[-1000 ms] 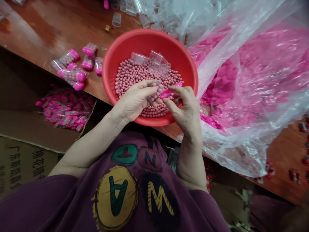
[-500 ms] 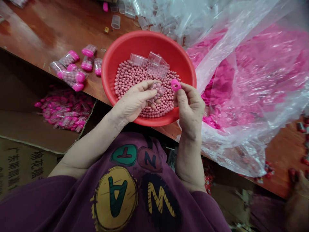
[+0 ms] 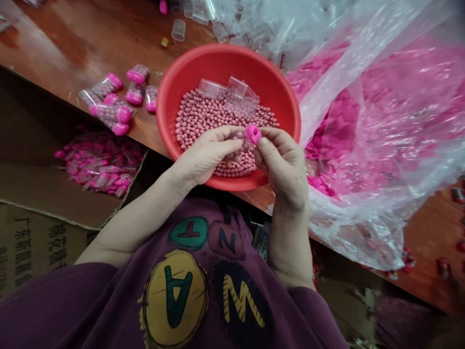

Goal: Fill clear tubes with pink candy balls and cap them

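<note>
The left hand (image 3: 207, 155) clamps one clear plastic tube (image 3: 238, 143) holding pink beads (image 3: 234, 148); the right hand (image 3: 283, 169) pinches one pink cap (image 3: 253, 134) at its end, above a red basin (image 3: 225, 60).

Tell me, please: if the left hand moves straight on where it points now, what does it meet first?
The left hand would probably meet the pink cap in the right hand first, though depth is unclear.
</note>
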`<move>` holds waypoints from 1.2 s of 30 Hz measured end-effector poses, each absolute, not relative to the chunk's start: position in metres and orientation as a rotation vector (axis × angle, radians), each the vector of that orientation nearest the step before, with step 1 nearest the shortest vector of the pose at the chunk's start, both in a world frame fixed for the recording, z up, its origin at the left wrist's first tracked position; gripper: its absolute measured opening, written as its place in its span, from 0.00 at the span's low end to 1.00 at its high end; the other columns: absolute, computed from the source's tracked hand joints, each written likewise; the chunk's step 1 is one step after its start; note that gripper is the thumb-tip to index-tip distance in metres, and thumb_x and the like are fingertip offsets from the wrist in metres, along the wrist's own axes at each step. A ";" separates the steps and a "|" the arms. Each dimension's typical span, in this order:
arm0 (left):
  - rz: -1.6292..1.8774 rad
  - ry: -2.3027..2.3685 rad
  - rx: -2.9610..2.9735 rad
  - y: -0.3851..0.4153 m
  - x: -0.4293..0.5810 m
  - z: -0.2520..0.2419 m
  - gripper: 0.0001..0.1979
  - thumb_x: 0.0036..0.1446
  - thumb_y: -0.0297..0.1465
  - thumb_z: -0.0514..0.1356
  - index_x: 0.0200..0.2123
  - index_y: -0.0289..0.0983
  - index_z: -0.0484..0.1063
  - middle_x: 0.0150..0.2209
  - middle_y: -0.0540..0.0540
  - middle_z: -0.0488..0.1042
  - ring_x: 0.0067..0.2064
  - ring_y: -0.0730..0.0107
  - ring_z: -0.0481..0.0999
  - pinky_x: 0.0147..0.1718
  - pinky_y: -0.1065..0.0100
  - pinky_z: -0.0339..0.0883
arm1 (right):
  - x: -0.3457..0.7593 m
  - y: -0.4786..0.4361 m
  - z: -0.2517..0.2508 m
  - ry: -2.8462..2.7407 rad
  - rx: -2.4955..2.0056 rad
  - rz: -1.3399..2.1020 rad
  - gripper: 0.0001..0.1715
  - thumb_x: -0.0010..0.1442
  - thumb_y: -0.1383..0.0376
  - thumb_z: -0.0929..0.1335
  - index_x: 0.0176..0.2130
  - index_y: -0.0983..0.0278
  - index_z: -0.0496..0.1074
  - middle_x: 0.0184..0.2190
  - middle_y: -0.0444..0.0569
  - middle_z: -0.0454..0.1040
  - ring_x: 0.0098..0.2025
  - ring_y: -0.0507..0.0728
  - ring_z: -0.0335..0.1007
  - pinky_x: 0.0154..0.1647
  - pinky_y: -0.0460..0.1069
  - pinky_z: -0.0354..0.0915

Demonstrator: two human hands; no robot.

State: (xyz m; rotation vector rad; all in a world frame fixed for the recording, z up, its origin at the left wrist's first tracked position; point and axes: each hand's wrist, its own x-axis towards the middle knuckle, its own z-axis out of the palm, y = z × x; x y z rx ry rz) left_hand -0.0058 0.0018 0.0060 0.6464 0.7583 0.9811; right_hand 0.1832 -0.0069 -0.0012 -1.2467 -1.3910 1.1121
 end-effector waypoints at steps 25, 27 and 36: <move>1.015 0.831 0.706 -0.001 -0.001 0.011 0.06 0.66 0.21 0.66 0.37 0.35 0.81 0.34 0.49 0.75 0.32 0.76 0.69 0.32 0.72 0.65 | 0.196 -0.014 0.025 -1.862 -1.329 0.653 0.14 0.74 0.47 0.74 0.52 0.49 0.87 0.45 0.46 0.89 0.45 0.61 0.85 0.52 0.60 0.82; 1.017 0.863 0.717 -0.001 0.000 0.011 0.05 0.66 0.22 0.66 0.39 0.36 0.82 0.35 0.49 0.75 0.32 0.76 0.68 0.32 0.72 0.65 | 0.203 -0.012 0.033 -1.973 -1.320 0.633 0.14 0.76 0.49 0.73 0.52 0.49 0.87 0.43 0.46 0.88 0.42 0.60 0.84 0.48 0.59 0.81; 1.038 0.884 0.634 -0.001 0.001 0.011 0.09 0.65 0.19 0.65 0.45 0.35 0.82 0.39 0.48 0.78 0.35 0.77 0.74 0.35 0.73 0.70 | 0.214 -0.015 0.049 -2.018 -1.497 0.401 0.16 0.76 0.49 0.73 0.54 0.52 0.87 0.44 0.51 0.87 0.44 0.65 0.85 0.51 0.64 0.81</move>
